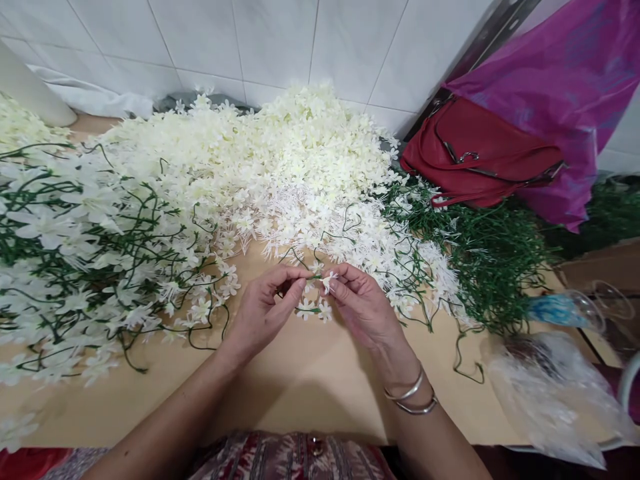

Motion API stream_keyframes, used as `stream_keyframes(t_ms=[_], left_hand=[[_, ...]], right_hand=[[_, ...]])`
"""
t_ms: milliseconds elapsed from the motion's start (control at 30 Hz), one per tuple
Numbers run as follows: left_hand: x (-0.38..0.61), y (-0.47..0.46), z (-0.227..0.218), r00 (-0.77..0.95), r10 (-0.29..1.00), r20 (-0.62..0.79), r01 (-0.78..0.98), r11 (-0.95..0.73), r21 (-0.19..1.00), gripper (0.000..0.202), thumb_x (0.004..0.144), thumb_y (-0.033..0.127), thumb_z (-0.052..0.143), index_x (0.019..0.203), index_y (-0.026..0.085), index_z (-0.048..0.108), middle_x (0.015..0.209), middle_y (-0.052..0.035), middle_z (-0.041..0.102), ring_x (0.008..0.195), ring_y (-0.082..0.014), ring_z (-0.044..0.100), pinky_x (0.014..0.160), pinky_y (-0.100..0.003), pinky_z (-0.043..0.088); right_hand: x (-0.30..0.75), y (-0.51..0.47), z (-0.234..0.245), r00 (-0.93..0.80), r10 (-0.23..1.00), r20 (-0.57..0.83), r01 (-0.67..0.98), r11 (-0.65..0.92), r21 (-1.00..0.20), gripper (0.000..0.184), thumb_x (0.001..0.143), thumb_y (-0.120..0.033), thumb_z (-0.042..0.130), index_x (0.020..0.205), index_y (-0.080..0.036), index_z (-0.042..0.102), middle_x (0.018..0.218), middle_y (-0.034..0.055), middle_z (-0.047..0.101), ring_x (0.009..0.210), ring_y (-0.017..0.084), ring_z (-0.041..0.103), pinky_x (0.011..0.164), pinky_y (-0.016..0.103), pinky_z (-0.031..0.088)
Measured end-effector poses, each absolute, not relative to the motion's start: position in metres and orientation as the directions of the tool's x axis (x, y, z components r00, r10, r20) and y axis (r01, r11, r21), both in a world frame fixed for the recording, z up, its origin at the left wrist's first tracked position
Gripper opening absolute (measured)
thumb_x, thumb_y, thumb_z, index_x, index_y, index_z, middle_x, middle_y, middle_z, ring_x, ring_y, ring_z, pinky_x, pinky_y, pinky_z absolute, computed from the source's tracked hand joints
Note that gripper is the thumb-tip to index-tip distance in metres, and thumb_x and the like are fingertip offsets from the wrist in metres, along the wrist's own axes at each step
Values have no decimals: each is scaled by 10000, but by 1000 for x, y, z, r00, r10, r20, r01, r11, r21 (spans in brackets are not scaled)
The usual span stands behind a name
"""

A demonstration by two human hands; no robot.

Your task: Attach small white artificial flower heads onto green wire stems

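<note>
My left hand (273, 303) pinches a thin green artificial stem (314, 277) between thumb and forefinger, near the middle of the view. Opposite it, my right hand (363, 303) is closed on a small white artificial flower (329, 282) at the stem's end. The fingertips of both hands are only a short way apart. Just below them, another green stem with white flowers (314, 309) shows between the hands. Behind the fingers rises a large heap of loose white and cream flowers (310, 153).
Flowered green stems (100, 247) are piled at the left, and bare green stems (490, 260) at the right. A red handbag (485, 150) and purple bag (560, 87) stand behind those. Clear plastic (555, 393) and a blue-patterned mask (555, 309) lie on the right. Tiled wall (280, 40) bounds the back.
</note>
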State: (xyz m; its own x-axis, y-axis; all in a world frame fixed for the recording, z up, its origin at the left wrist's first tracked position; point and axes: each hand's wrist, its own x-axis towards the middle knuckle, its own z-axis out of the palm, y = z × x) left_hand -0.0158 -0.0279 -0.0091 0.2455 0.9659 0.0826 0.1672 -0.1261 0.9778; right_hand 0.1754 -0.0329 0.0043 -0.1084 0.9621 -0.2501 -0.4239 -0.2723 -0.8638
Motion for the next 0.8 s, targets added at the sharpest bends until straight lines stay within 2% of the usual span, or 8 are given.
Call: stream_keyframes(t_ms=[67,233,400,567,800], left_hand=[[-15,-28,-10,258,963,82,139,-121,983,259,1019,389,612,1103,189,754,939,-56,702,761,-155,591,664,-252,488],[-13,-27,-11,284,957,64,58,-84,995,243,1000,410,652,983,179,725,813,-24,639,718,-145,557,660,-252,485],[-14,-27,-10,274,961,19,1,-20,1000,271,994,436,662,956,172,708,728,4,596,678,-132,541,643,-240,461],[-11,-27,-7,287,958,12,-51,3,999,291,968,456,697,938,167,715,768,-7,670,676,-125,610,664,-239,510],[-8,-30,-12,270,963,-24,-98,52,994,308,953,468,717,920,162,719,757,-26,744,714,-147,699,712,-253,565]], right_hand=[[175,-33,3,-111,963,-246,-417,-270,-868,314,648,-393,1000,819,-232,791,782,-18,674,715,121,602,715,265,492],[175,-33,2,-142,961,-239,-378,-275,-884,307,685,-405,977,822,-222,772,759,-16,673,688,131,579,729,298,491],[175,-34,0,-125,964,-237,-388,-267,-882,311,690,-401,973,841,-223,768,769,-5,685,723,147,599,751,304,496],[172,-34,0,-156,961,-227,-351,-269,-897,320,700,-442,959,821,-220,763,751,-20,665,686,133,571,728,298,480],[171,-33,-5,-106,971,-215,-336,-239,-911,352,671,-455,969,815,-217,755,734,-23,670,686,136,563,711,285,470]])
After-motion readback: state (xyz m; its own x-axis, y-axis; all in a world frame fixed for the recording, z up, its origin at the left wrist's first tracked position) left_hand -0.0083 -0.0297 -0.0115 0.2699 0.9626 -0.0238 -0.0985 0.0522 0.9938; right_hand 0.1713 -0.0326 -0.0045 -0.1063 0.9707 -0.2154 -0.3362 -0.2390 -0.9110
